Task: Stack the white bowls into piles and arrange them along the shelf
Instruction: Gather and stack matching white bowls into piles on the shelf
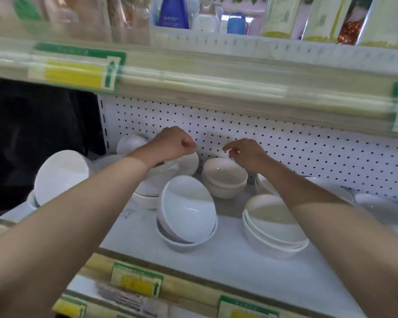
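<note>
Hovering deep over shelf point(239, 267) near pegboard point(308, 152): left hand point(170, 145) fingers curled, grip unclear, above leaning back pile point(156, 180); right hand point(246, 154) loosely curled, empty. Sitting just below-left of right hand, between both hands, nearer right: two-bowl stack point(224, 177). Likely right-hand pick.

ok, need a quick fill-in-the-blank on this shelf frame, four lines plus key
1. The top bowl of the front middle pile sits ___, not level.
2. The blue bottle stands on the shelf ___ the bowls.
3. The back panel is dotted with ___.
4. The left hand and right hand reach to the ___ of the bowl shelf, by the panel.

Missing words: tilted; above; holes; back
</note>
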`<state>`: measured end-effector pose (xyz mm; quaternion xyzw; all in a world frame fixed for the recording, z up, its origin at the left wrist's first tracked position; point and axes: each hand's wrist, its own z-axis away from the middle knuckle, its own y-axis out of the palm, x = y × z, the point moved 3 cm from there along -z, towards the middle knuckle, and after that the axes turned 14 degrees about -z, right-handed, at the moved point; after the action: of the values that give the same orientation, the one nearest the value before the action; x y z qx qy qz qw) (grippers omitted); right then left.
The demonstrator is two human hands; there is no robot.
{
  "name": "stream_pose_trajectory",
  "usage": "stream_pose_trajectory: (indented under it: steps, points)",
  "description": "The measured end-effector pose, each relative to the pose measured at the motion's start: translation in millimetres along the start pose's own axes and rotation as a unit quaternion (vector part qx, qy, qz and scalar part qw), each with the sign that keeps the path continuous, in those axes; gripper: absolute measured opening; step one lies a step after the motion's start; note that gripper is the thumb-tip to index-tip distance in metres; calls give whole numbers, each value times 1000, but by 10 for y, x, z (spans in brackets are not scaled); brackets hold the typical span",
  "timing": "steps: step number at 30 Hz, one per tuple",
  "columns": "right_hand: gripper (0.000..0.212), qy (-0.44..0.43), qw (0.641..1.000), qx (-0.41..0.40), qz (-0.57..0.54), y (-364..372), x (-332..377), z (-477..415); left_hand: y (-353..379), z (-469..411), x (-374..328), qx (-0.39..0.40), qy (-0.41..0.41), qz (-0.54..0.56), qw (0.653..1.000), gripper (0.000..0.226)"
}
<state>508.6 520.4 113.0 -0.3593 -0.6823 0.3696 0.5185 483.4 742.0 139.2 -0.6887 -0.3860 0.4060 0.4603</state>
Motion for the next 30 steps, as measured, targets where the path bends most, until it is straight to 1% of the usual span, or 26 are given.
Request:
stream_pose_trajectory:
  steps: [3, 6, 8, 11, 12, 16, 19, 21, 24, 26, 30]
  points:
    - [31, -20, 999, -18, -23, 12, 186, 198, -73, 208, 47, -29, 21, 14, 999, 25]
    - [28, -30, 998, -34, -43, 22, 413, 428, -141, 419, 112, -41, 27, 29, 998, 24]
    - [28, -18, 998, -24, -53, 68, 563, 606, -166, 577, 158, -40, 24, 29, 998, 23]
    - [28, 36, 996, -21, -82, 193, 723, 844, -122, 846, 260, -50, 43, -9, 998, 24]
    - [27, 52, 996, -24, -72, 234, 776, 908, -102, 949, 305, -69, 57, -4, 996, 24]
    - [29, 95, 995, -5, 32, 380, 927, 1155, -22, 1356, 445, -134, 109, 88, 981, 27]
    - [31, 111, 993, -30, 14, 447, 944, 1263, 190, 1620, 508, -158, 97, 116, 976, 23]
    - [33, 113, 992, -48, 9, 485, 953, 1282, 386, 1752, 547, -132, 66, 141, 979, 30]
    - [31, 108, 992, -67, -3, 521, 951, 1258, 622, 1872, 557, -54, 29, 154, 986, 58]
    - [29, 106, 992, -70, -20, 536, 947, 1236, 706, 1902, 518, -14, 29, 169, 985, 73]
    - [29, 104, 992, -60, -33, 520, 966, 1222, 790, 1855, 411, 21, 44, 213, 976, 85]
